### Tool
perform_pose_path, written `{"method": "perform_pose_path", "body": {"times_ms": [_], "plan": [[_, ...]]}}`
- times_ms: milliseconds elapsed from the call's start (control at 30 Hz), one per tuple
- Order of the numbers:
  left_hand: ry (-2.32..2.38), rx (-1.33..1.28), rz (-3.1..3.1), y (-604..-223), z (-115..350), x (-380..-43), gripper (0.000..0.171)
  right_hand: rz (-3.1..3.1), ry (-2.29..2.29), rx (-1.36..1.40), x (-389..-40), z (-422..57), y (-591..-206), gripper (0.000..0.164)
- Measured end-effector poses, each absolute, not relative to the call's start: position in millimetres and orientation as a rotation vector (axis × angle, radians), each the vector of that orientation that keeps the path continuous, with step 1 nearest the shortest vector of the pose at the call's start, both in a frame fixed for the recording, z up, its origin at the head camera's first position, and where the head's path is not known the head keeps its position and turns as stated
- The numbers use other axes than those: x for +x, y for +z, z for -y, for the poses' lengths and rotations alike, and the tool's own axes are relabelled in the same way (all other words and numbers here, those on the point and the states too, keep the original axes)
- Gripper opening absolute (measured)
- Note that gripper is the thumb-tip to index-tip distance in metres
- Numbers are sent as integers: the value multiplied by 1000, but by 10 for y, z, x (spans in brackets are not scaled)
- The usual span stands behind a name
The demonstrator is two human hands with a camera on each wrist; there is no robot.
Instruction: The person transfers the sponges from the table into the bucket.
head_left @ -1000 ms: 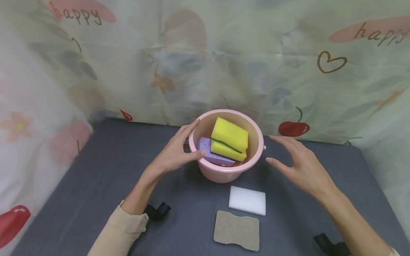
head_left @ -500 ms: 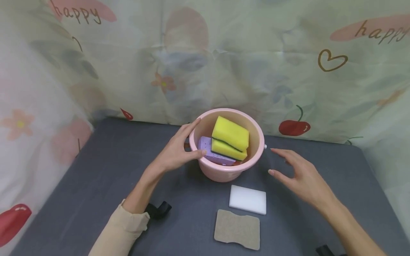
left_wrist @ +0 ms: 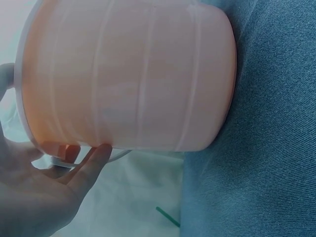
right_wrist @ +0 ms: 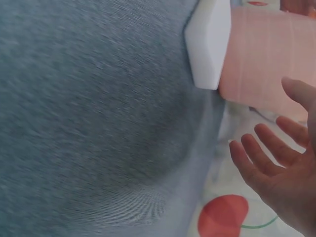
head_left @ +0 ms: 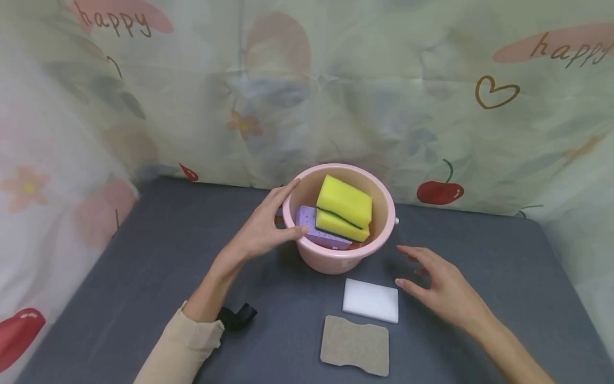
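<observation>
A pink bucket (head_left: pixel 326 263) stands upright at the back of the table. My left hand (head_left: pixel 259 229) grips its left rim, thumb over the edge and fingers outside; the left wrist view shows fingertips against the bucket wall (left_wrist: pixel 128 74). Inside lie two stacked yellow sponges (head_left: pixel 344 200) with dark undersides, beside a purple speckled sponge (head_left: pixel 331 239). Something reddish beneath them is mostly hidden. My right hand (head_left: pixel 441 288) hovers with fingers spread and nothing held, just right of a white sponge block (head_left: pixel 370 301). Nearer me lies a grey-beige pad (head_left: pixel 355 345) with notched edges.
The dark grey tabletop (head_left: pixel 158 256) ends at a patterned curtain (head_left: pixel 201 96) behind and at both sides. A small white knob (head_left: pixel 396 221) sticks out from the bucket's right side. A black strap (head_left: pixel 237 317) shows by the left wrist.
My right hand has come down and nearer me, from beside the bucket's right rim to beside the white sponge block. The left hand and the bucket have stayed in place.
</observation>
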State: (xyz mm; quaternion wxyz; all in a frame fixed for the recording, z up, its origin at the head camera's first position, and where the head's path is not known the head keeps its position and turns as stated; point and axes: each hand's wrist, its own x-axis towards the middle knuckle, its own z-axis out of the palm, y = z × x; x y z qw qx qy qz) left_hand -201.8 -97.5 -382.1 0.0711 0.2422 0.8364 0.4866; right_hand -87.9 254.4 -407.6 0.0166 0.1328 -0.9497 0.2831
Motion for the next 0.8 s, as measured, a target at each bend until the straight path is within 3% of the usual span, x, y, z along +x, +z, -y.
{"method": "perform_pose_path", "body": {"times_ms": [800], "plan": [[1475, 701, -2494, -3806, 978, -2001, 95, 3153, 952, 397, -663, -2453, -4398, 70]]}}
